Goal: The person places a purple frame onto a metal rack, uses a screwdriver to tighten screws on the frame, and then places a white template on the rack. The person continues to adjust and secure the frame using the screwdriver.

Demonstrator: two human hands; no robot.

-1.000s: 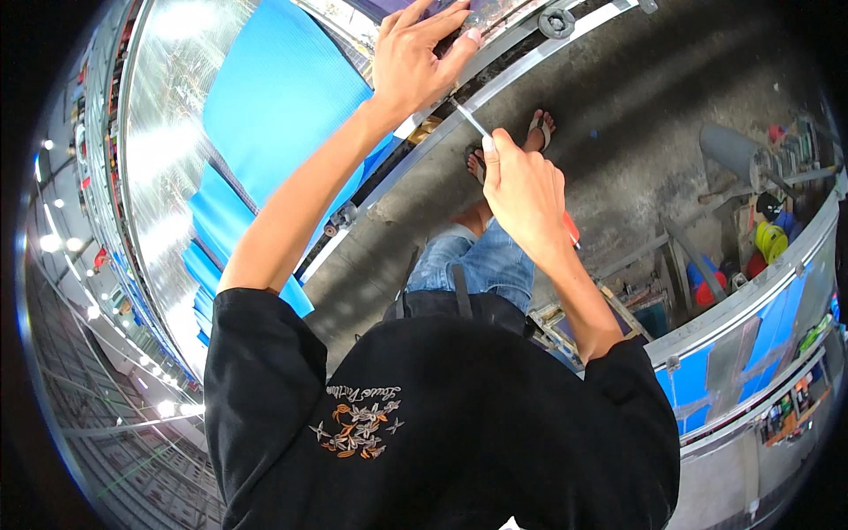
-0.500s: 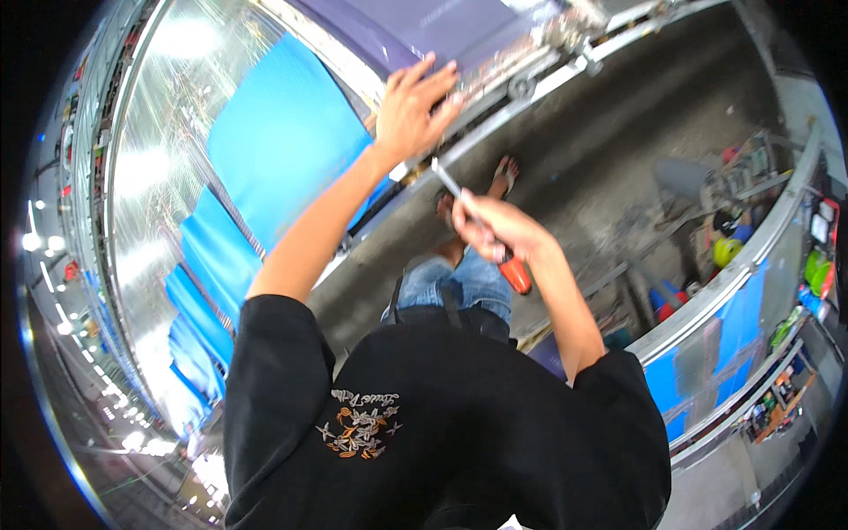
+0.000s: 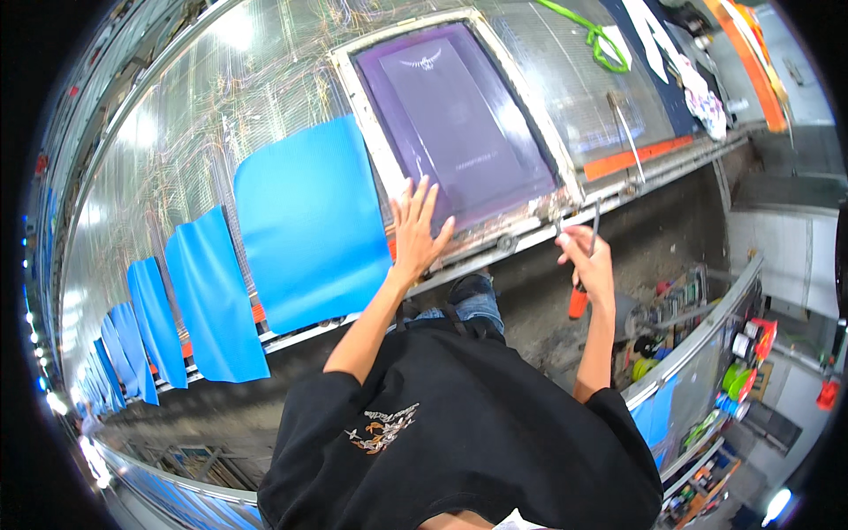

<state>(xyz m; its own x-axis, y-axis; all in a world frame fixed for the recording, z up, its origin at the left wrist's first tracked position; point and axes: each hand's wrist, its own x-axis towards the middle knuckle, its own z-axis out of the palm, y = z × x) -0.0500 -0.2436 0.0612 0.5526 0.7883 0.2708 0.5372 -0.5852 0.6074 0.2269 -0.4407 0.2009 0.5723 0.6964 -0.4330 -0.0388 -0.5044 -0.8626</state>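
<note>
Fingers of the right hand (image 3: 590, 261) wrap a red-handled tool (image 3: 579, 296), just right of the purple screen frame (image 3: 459, 124). Left hand (image 3: 417, 231) lies spread flat on that frame's near edge; a blue sheet (image 3: 305, 230) sits left of it.

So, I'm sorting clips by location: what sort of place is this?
Probably a screen-printing workshop: a purple mesh printing screen in a pale frame, blue fabric sheets along a long glossy table.
</note>
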